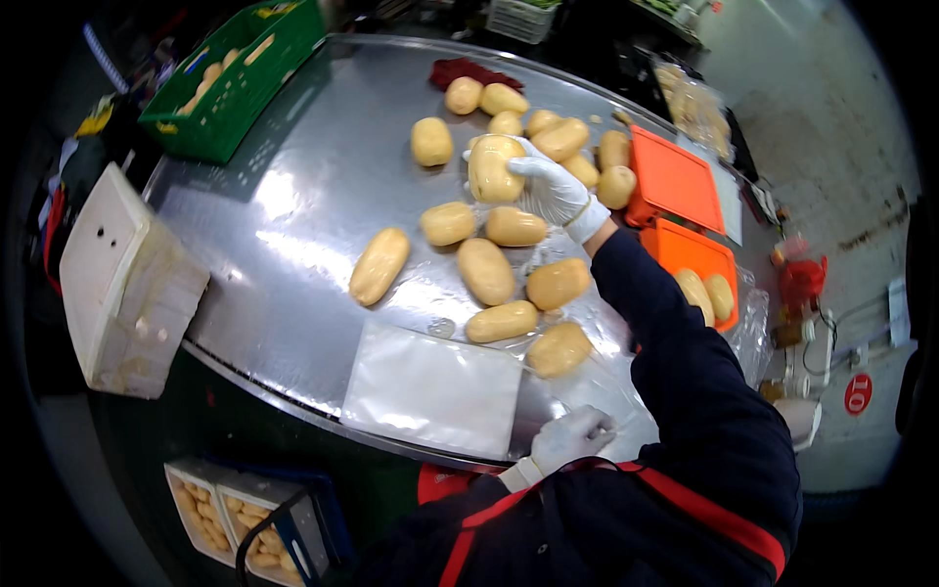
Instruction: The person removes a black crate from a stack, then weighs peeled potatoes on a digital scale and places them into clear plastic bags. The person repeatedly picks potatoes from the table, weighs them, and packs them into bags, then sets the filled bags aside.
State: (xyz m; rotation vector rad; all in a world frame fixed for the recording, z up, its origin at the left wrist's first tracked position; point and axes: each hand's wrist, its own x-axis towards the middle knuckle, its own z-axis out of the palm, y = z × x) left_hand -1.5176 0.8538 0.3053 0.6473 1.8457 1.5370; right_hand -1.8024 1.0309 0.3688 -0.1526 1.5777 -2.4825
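My right hand point(554, 183), in a white glove, grips a glossy, peeled-looking potato point(495, 170) above the steel table. Its thumb lies against the potato's right side. Below it, several pale potatoes point(486, 271) are spread over the table. One longer potato point(379, 265) lies apart to the left. My left hand point(576, 438), also gloved, is close to my body with curled fingers, on or against clear plastic film point(620, 407). Whether it pinches the film cannot be told. Near that film lies a potato point(560, 350). A stack of flat plastic bags point(433, 389) is left of my left hand.
More potatoes point(561, 139) and a dark red cloth point(447, 72) are farther back. Orange bins point(678, 180) stand at right, one holding potatoes. A green crate point(242, 95) and a white foam box point(147, 293) flank the table's left side. Potato-filled tubs point(242, 480) stand below the near edge.
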